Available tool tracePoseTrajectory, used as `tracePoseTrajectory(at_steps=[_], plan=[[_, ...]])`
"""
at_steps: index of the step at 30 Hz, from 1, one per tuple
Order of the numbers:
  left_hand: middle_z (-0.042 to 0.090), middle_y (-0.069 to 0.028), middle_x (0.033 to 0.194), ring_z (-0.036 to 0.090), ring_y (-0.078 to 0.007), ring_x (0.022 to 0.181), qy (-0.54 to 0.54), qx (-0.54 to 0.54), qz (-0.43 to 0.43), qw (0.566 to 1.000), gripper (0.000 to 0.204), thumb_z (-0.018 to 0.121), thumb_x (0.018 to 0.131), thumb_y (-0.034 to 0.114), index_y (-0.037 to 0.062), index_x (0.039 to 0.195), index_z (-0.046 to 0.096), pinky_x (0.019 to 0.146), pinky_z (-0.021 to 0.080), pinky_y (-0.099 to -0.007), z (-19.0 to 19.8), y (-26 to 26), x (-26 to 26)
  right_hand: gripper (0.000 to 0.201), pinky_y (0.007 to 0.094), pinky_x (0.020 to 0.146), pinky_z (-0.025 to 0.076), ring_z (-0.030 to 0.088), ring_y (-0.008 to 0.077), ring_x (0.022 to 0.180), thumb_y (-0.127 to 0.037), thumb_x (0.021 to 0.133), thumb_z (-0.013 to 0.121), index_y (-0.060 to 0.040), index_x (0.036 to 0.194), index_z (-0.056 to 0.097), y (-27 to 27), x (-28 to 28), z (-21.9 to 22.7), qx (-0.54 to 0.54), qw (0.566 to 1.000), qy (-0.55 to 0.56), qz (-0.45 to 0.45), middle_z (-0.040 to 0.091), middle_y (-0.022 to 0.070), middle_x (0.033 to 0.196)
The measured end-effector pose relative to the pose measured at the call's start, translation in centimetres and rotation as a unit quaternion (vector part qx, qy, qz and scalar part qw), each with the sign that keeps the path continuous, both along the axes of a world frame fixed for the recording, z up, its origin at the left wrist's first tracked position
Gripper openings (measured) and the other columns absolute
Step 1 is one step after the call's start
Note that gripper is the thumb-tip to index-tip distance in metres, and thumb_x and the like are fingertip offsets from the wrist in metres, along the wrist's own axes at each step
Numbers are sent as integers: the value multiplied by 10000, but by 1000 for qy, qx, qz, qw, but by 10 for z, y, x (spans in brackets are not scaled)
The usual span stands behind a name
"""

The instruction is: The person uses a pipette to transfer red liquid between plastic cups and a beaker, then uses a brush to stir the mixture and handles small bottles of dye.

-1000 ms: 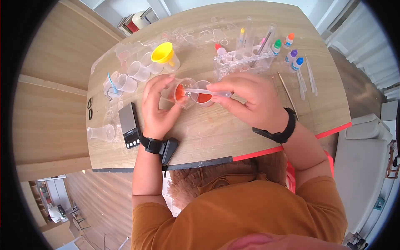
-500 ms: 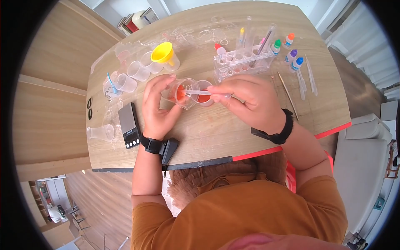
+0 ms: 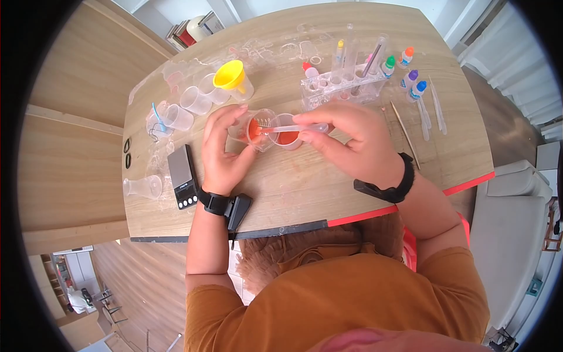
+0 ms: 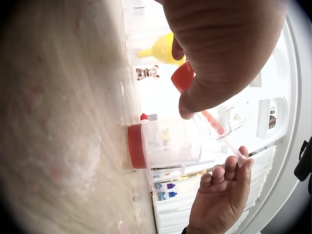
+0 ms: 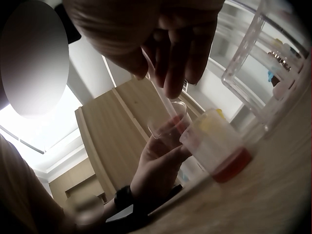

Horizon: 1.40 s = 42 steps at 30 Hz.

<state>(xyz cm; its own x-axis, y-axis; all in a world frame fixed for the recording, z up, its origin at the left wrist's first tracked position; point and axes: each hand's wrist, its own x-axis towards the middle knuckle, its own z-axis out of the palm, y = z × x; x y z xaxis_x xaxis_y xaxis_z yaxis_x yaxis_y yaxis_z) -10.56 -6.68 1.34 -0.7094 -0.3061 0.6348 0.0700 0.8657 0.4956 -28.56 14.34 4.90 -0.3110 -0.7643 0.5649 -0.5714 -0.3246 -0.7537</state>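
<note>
My left hand [image 3: 223, 158] grips a clear graduated beaker [image 3: 239, 130], tipped toward the right with red-orange liquid inside. My right hand [image 3: 352, 141] pinches a plastic dropper [image 3: 287, 128] by its bulb end, between thumb and fingers. The dropper's tip reaches into the beaker's mouth, and red liquid shows in its stem [image 4: 213, 122] in the left wrist view. Upright on the table, right beside the beaker, stands a translucent cup [image 5: 209, 139] with a shallow layer of red liquid; the dropper passes over its rim.
Behind the hands stand a test-tube rack [image 3: 346, 88] and several dye bottles [image 3: 418, 90]. More droppers [image 3: 437, 108] and a wooden stick [image 3: 404, 132] lie right. Leftward are a yellow funnel [image 3: 229, 73] on a cup, other cups [image 3: 194, 101], a black scale [image 3: 182, 173] and a flask [image 3: 142, 187].
The dropper's bulb looked pressed thin half a second ago and is now fuller, with red in the stem near the tip. The hands, beaker and cup have barely moved.
</note>
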Motion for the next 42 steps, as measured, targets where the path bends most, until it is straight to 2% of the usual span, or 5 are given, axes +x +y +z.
tracePoseTrajectory(at_steps=[14,21,29,39,42], plan=[[690,-145,1290,654,-274,1086,11,-2,46,999,614,920,760,50,56,1323,673,897,539,-367,-5,-5,-2,126,265,733,589,745,126,813,-90,989,761,-18,1091,780,7,-14,12,-67,983,-140,-95,777,83,1003],[690,-144,1288,657,-286,1129,17,-1,51,999,612,920,763,54,63,1323,672,889,541,-371,-7,-7,-3,115,258,721,585,741,129,804,-94,983,767,-15,1065,778,6,-16,12,-76,984,-105,-121,778,78,962],[694,-143,1283,659,-284,1113,12,0,53,998,611,920,760,60,66,1320,675,892,538,-370,-3,-5,-3,120,292,665,567,732,190,734,-130,958,795,-32,1022,768,5,-11,12,-24,989,45,-139,769,93,915],[699,-147,1279,660,-288,1120,9,-2,50,999,605,915,760,54,62,1316,677,891,541,-371,-2,-4,-2,102,287,664,568,722,176,722,-109,965,783,-17,1001,761,4,-12,6,-38,992,29,-118,769,98,922],[701,-147,1277,661,-289,1122,10,-2,48,999,604,915,759,51,64,1314,678,894,542,-372,-2,-3,-3,96,285,681,574,737,157,759,-91,977,767,-7,1021,762,7,-12,6,-59,992,-39,-105,772,102,953]])
